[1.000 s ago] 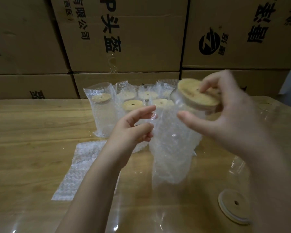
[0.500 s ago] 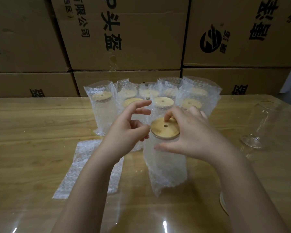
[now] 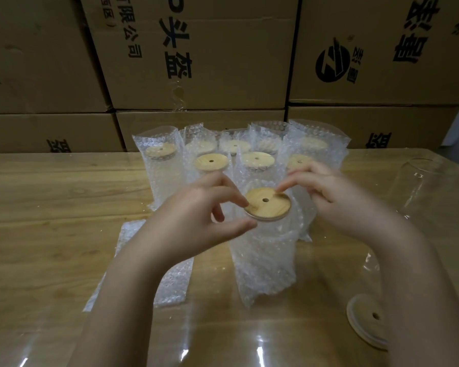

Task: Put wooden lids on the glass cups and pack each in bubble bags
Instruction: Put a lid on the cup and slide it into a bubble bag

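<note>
At the packing bench [image 3: 51,207], your left grip [image 3: 196,223] pinches the near-left rim of the wooden lid [image 3: 267,203] — forefinger on top, thumb just under the edge. Your right grip [image 3: 337,202] is open, one straight fingertip touching the lid's far side.

The lid sits roughly level on a cup [image 3: 265,234] that stands upright in its bubble bag [image 3: 265,274]; the film hides most of the glass. The two-sided hold looks meant to seat the lid square and to steady a tall, light package that could tip. The lid lies between the two grips, touching both, directly in front of you.

Behind it, the packed cups [image 3: 159,165] stand in two close rows toward the bench's far edge, in front of stacked cardboard boxes [image 3: 196,62] — apparently parked out of the working space. Flat bubble bags [image 3: 141,260] lie on the bench under your left forearm, handy for the next round. A bare glass cup [image 3: 421,186] stands well to the right, and a spare lid [image 3: 366,321] lies flat near your right forearm. By that layout, at least one more cup is yet to be lidded and bagged.
</note>
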A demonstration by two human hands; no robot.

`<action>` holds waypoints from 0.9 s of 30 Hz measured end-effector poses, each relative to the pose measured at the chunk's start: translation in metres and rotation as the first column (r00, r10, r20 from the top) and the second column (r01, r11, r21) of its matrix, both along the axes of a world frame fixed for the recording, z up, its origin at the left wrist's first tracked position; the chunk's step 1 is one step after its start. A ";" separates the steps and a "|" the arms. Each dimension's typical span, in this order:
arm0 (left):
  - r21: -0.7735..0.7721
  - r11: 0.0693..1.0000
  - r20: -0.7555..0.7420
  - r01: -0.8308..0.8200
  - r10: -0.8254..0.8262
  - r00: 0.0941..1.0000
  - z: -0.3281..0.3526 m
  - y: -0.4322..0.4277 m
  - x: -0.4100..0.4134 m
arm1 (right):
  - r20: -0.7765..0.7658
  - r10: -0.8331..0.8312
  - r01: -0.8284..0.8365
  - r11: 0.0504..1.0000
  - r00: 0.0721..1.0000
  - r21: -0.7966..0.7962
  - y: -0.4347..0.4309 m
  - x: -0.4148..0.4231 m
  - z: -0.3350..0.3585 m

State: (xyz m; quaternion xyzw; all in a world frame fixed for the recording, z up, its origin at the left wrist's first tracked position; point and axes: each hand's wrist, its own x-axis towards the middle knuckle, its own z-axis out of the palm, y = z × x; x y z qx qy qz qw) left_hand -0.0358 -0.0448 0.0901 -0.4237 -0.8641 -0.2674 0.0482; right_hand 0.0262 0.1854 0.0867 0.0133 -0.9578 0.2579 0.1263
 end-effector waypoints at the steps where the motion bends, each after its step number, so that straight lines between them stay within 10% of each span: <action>1: -0.064 0.997 -0.058 -0.032 0.029 0.998 0.001 0.000 0.002 | 0.041 0.029 -0.027 0.999 0.999 -0.040 0.001 -0.002 -0.003; 8: -0.219 0.973 -0.192 -0.077 0.034 0.981 0.004 0.004 0.011 | 0.000 0.011 -0.011 0.999 1.000 -0.031 0.003 -0.012 -0.014; 27: 0.263 0.955 -0.364 -0.136 0.229 0.903 0.003 -0.015 -0.009 | -0.188 0.024 -0.053 0.987 0.982 -0.151 0.008 -0.002 -0.004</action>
